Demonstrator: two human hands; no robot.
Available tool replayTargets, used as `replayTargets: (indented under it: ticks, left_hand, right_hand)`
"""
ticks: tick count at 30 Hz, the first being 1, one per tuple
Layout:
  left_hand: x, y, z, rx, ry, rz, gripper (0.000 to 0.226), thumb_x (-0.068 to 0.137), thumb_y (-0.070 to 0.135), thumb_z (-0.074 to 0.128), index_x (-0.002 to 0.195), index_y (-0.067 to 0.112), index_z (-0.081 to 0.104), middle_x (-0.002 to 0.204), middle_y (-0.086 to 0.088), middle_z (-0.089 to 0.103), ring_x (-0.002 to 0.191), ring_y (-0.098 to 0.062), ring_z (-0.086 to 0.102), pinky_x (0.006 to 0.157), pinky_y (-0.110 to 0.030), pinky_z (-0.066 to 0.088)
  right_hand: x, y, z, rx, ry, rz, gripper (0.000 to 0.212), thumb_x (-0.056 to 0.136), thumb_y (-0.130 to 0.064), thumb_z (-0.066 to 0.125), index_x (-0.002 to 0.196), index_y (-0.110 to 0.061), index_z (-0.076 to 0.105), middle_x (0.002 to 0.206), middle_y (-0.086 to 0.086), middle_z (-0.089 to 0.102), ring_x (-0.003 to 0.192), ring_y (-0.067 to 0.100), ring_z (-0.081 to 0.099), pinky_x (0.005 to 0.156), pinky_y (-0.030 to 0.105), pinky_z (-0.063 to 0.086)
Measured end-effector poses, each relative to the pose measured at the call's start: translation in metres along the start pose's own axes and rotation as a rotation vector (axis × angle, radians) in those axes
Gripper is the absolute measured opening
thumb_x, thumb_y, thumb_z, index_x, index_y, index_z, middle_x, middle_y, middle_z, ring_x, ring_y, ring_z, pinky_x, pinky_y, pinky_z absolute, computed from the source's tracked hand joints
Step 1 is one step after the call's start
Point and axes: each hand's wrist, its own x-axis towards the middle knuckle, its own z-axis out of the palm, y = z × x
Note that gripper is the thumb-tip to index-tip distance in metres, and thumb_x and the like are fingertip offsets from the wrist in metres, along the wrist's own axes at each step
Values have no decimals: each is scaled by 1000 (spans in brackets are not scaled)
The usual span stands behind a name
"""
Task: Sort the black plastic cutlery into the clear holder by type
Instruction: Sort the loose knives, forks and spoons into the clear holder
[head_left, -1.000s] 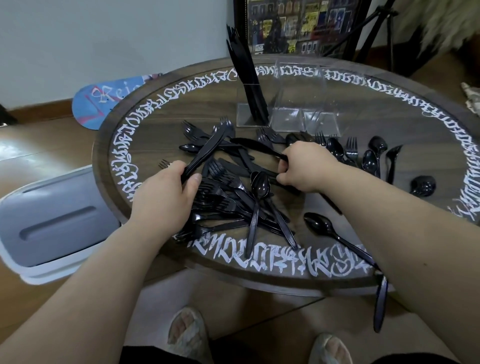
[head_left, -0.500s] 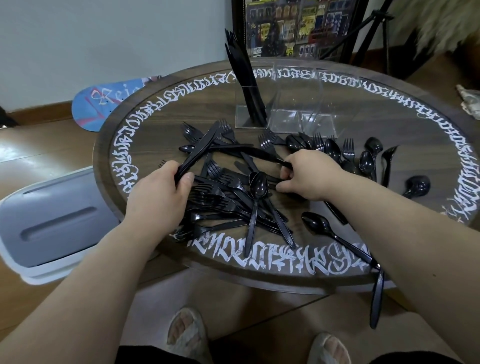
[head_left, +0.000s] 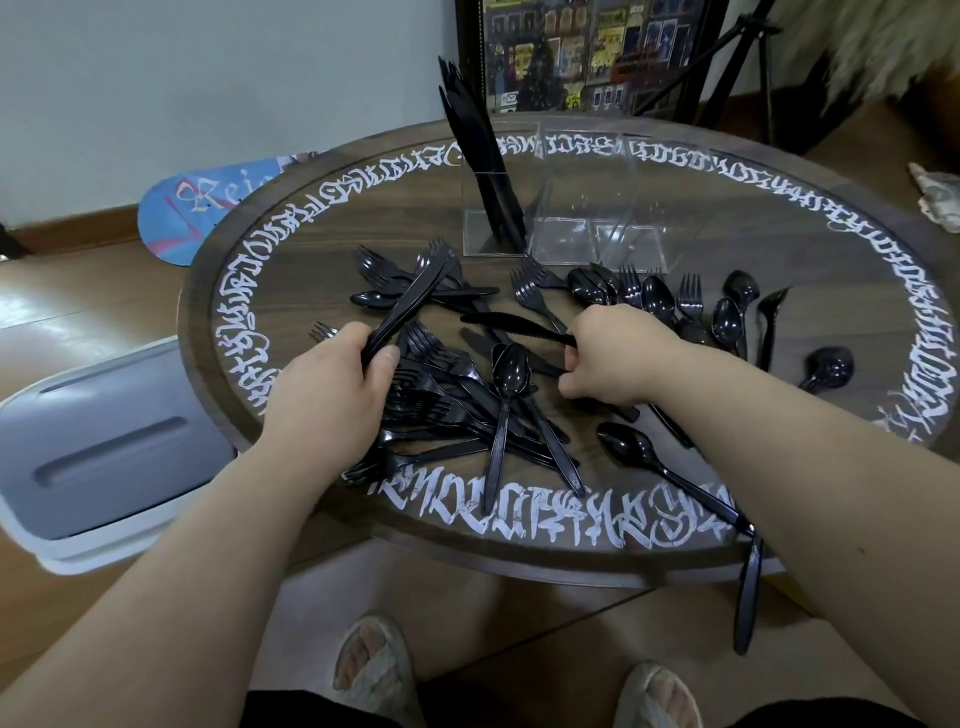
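A heap of black plastic forks, spoons and knives (head_left: 467, 405) lies on the round wooden table (head_left: 779, 208). My left hand (head_left: 332, 395) grips a bundle of black knives (head_left: 410, 301) that points up and away. My right hand (head_left: 613, 358) pinches the handle of a black knife (head_left: 509, 325) lying across the heap. At the back stands the clear holder (head_left: 582, 218); its left compartment holds several upright knives (head_left: 483, 171), and I see nothing in the other compartments.
More spoons and forks (head_left: 727, 317) lie scattered right of my right hand. A knife (head_left: 748, 597) hangs over the table's near edge. A grey-lidded bin (head_left: 98, 452) sits on the floor at left, a skateboard deck (head_left: 208, 208) behind it. My feet are below.
My right hand has shifted slightly right, drawing the knife out of the heap. My left hand keeps its hold on the knife bundle.
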Motion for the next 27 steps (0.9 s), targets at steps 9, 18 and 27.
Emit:
replayTargets:
  ticks: [9,18,27]
  left_hand:
    - [2,-1,-1,-67,23,-32,27,99,33,41,88,10,49,68,-2,51,70,-28,48,60,-35,30]
    - [2,-8,-13,-125,72,-101,24,101,30,38,95,9,49,72,-3,51,67,-23,46,62,-36,31]
    - [-5,16,-15,-472,-44,-124,36,97,46,39,88,16,57,71,5,54,75,-25,53,71,-40,41]
  right_hand:
    - [-13,1,12,-206,196,-20,23,79,-22,53,63,-12,40,69,3,47,66,29,49,57,28,35]
    - [-18,3,-8,211,269,20,15,91,-20,38,80,-11,40,68,6,46,67,29,44,57,35,32]
    - [-15,-70,-2,837,81,-144,16,82,-28,39,71,-18,47,59,-3,45,54,15,39,55,28,28]
